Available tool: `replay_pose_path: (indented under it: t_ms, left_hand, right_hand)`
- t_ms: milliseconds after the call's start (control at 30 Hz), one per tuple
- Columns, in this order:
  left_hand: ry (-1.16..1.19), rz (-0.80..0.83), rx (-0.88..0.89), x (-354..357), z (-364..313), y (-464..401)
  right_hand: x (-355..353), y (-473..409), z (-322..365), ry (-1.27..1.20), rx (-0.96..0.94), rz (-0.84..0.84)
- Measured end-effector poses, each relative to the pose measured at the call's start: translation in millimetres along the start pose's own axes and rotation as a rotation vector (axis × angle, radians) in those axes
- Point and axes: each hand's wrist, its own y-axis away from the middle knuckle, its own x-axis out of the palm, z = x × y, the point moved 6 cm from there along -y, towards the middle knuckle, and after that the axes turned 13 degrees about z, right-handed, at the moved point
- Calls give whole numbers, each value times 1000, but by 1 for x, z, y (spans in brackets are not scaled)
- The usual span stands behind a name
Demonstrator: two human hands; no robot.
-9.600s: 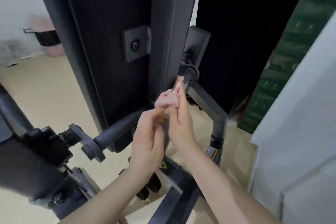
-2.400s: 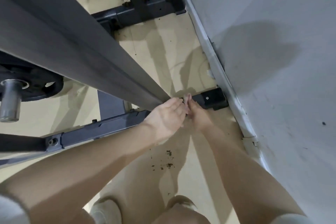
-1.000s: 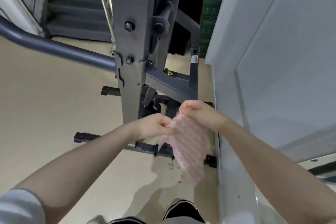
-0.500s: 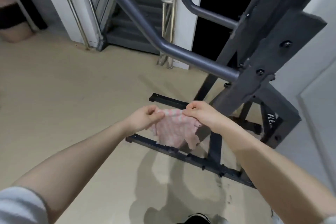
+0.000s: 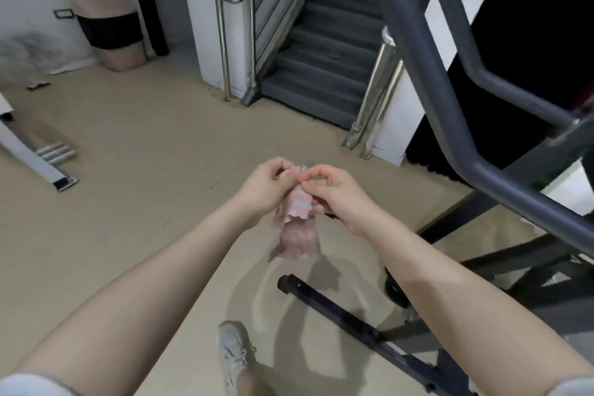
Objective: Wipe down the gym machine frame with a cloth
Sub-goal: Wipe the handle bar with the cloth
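Pink cloth (image 5: 297, 219) hanging between both grips, clear of frame (image 5: 450, 125) | left hand (image 5: 266, 190) and right hand (image 5: 334, 196) pinching its top | I'm judging wiping paused, refolding; remaining bars unclear

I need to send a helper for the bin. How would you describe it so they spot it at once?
Find the grey staircase, then look left past the white pillar. Against the far wall stands the bin: pale pink, with a black band round its middle.

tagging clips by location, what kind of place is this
Likely a small indoor gym or basement workout corner: a dark machine frame at right, stairs with steel handrails behind, and a pink bin by the wall.
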Motion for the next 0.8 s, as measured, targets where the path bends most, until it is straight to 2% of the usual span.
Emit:
replay_pose_path:
  t_ms: [100,200,300,367,433,500,567,667,733,800]
  left_hand:
    - [105,-19,-25,-60,15,-45]
    - [162,58,8,-125,17,-100]
    - [-39,174,22,-192,12,-161]
    - [-153,176,22,-234,9,-202]
    - [-157,196,16,-271,10,-243]
    - [-179,241,12,-302,14,-287]
    - [-314,263,32,-331,17,-334]
    - [-467,258,66,-376,22,-415]
    - [-500,275,104,-406,31,-472]
    - [-563,313,160,-432,35,-529]
  right_hand:
    - [12,-78,13,-77,3,42]
    - [13,-162,30,-83,-7,89]
    - [-3,-257,57,34,2,-20]
    - [-14,-315,82,192,1,-102]
    - [-22,-368,100,303,-9,-139]
    - [-33,-419,104,252,-14,-178]
    - [-48,-469,104,180,-4,-220]
    - [-76,-546,103,122,16,-180]
    - [-92,-599,103,139,17,-135]
    - [-112,-651,106,198,12,-181]
